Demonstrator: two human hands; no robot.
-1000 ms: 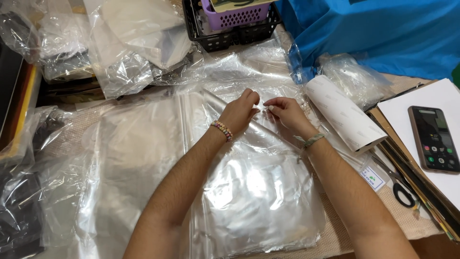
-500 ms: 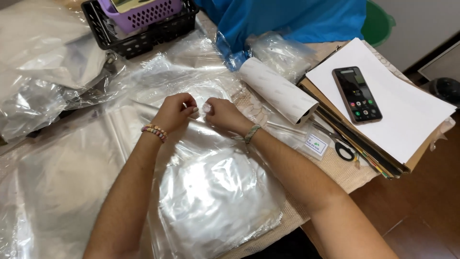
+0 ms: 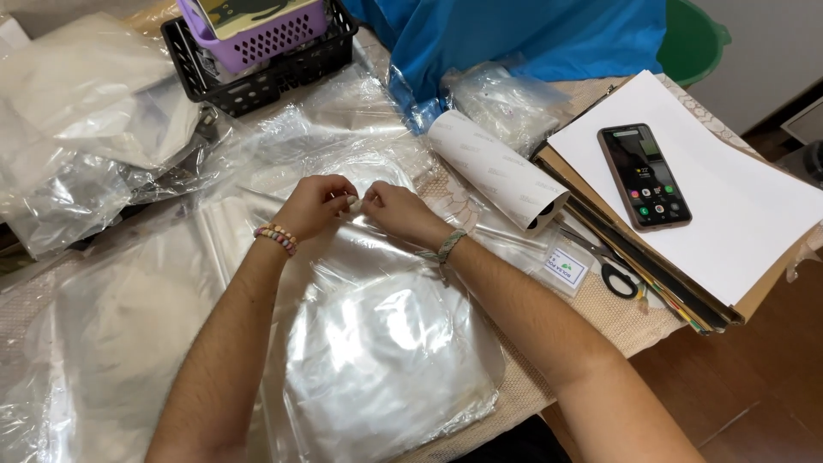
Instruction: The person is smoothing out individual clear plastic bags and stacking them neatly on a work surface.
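Both hands are meeting over a stack of clear, glossy plastic bags (image 3: 377, 360) that is lying on the woven tan table mat (image 3: 523, 403). The left hand (image 3: 315, 204), wearing a beaded pastel bracelet (image 3: 276, 237), is curling its fingers and pinching the top edge of the uppermost bag. The right hand (image 3: 396, 211), with a braided greenish wristband (image 3: 449, 245), is pinching the same edge just beside it, fingertips nearly touching those of the left. Whether a small pale thing is sitting between the fingertips cannot be told.

The stack's long axis is running from the pinched edge, away from the person, down toward the near table edge, leaning slightly to the right; its rounded near corner is resting close to that edge.

Just right of the hands a white paper roll (image 3: 497, 170) is lying at a slant, its open end pointing toward black-handled scissors (image 3: 615, 276). Farther right a dark smartphone (image 3: 645, 175) is resting on white sheets of paper (image 3: 737, 214). A black basket holding a purple one (image 3: 257, 51) is standing beyond the hands.
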